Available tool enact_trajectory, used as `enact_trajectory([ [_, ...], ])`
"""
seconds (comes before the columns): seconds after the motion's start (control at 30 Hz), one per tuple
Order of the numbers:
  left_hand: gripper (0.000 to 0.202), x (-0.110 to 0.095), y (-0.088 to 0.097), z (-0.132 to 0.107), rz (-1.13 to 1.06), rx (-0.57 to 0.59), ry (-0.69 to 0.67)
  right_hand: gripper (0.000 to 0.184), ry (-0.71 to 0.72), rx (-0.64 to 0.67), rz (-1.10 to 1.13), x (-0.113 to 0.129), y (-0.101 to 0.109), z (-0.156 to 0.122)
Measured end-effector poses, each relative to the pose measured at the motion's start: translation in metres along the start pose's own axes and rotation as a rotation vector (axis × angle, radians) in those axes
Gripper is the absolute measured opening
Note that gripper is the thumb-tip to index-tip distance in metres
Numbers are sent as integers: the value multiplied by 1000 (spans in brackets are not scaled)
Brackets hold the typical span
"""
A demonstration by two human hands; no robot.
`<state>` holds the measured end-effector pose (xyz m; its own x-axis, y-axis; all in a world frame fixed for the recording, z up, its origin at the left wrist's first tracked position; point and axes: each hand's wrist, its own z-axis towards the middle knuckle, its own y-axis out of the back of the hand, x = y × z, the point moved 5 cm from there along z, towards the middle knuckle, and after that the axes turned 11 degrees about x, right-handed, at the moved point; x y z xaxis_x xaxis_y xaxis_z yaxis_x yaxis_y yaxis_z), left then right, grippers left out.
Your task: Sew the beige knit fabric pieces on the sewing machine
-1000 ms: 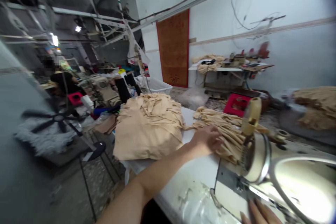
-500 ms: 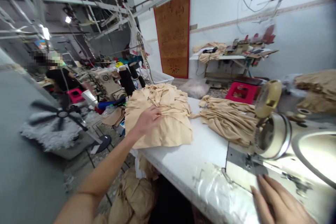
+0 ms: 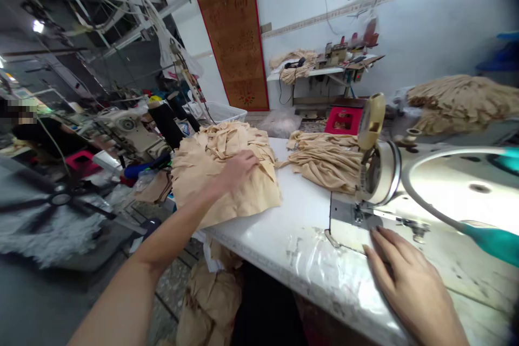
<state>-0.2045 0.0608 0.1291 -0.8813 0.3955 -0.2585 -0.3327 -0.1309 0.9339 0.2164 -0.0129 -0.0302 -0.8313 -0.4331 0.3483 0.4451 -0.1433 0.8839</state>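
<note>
My left hand (image 3: 237, 170) reaches across a pile of beige fabric pieces (image 3: 227, 208) at the left end of the table. Its fingers are stretched out, slightly blurred, and rest on the top pieces without a visible grip. My right hand (image 3: 405, 275) lies flat with fingers apart on the bed of a cream sewing machine (image 3: 379, 175), just in front of the needle area. No cloth shows under the presser foot (image 3: 358, 213). Gathered beige cloth (image 3: 324, 159) lies on the white table (image 3: 259, 232), behind and left of the machine head.
A black fan (image 3: 60, 200) stands at left, with a person (image 3: 48, 138) at work beyond it. Beige cloth (image 3: 211, 303) hangs below the table edge. A teal-ended bent tube (image 3: 492, 240) arches over the machine. Another heap of beige cloth (image 3: 466, 97) sits at far right.
The view has swung to the right, so everything appears farther left. My left hand has moved slightly rightward over the fabric pile. My right hand stays on the machine bed.
</note>
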Motion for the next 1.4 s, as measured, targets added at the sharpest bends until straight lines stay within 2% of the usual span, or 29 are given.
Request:
enact_trajectory([
  [0.13,23,26,36,-6,-233,-276,107,53,-11,3,-23,2,-1,1],
  [0.2,32,31,48,-8,-343,-356,138,55,-11,-3,-26,1,-2,2],
  [0.27,37,26,51,-11,-428,-390,138,56,-13,-13,-14,1,-1,0],
  [0.33,33,8,46,-19,-468,-382,110,55,-11,-20,41,6,3,-2],
  [0.4,23,-19,33,-32,-426,-339,46,49,-14,-14,185,19,11,-2],
  [0.47,13,-53,13,-48,-281,-274,-73,45,-59,61,457,42,16,5],
  [0.57,19,-103,-29,-70,-34,-64,-315,53,-262,411,1107,96,0,31],
  [0.63,27,-125,-55,-81,55,88,-419,60,-319,565,1502,136,-15,57],
  [0.7,24,-138,-69,-90,30,198,-480,57,-284,682,1592,165,-33,81],
  [0.8,20,-136,-60,-94,-231,230,-456,47,-246,700,1493,176,-53,98],
  [0.87,28,-120,-45,-88,-342,167,-338,41,-232,714,1457,173,-57,93],
  [0.93,39,-103,-38,-76,-277,168,-252,37,-171,741,1370,168,-48,80],
  [1.0,47,-95,-47,-62,-146,307,-278,37,-82,781,1239,160,-30,66],
  [1.07,40,-91,-63,-49,-62,433,-314,40,-32,833,1116,145,-8,54],
  [1.13,30,-90,-73,-41,-24,439,-285,44,-46,854,1012,118,13,45],
  [1.2,21,-91,-77,-39,8,394,-228,50,-78,812,870,82,33,40],
  [1.3,15,-97,-74,-46,45,328,-161,54,-168,681,740,27,60,31],
  [1.4,14,-101,-64,-52,-109,237,-74,53,-231,551,804,-5,74,18],
])
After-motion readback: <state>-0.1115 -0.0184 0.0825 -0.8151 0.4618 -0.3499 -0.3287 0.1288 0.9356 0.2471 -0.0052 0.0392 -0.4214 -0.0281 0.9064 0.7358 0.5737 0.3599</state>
